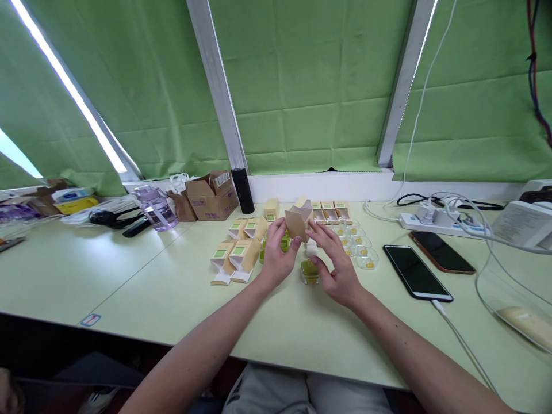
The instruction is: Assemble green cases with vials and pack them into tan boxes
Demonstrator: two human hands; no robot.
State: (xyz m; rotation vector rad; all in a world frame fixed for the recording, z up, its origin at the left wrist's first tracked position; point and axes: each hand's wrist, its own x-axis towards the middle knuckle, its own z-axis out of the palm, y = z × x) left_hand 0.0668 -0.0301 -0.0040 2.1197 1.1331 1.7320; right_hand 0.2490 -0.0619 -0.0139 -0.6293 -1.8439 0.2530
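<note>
Head view. The left hand (276, 253) and right hand (338, 270) meet over the middle of the table (142, 276), raising a small brown carton (298, 221) clear of the surface. The left thumb and fingers pinch the carton's near lower edge; the right fingertips, loosely spread, touch its right side. Held this way, tilted with its top flap (302, 202) standing open, the carton probably presents its mouth for access, though the opening itself faces away and cannot be seen.

Directly below the hands sits a clear cup (309, 271) with green contents, partly covered by the right palm. More clear cups (360, 244), these with yellow centres, lie in rows just right of the hands. Finished-looking cartons with green windows (235, 256) lie in pairs to the left, and others (330, 211) stand in a row toward the far edge, apparently sorted by state.

Two phones (416, 271) rest face up near the right edge, one on a cable. A power strip (426, 221), a black cylinder (242, 190), a cardboard box (211, 198) and a purple bottle (156, 208) line the far edge.

Whether the carton is filled cannot be told. Something green behind the left hand is mostly hidden. Items at the far left corner are too blurred to identify.
</note>
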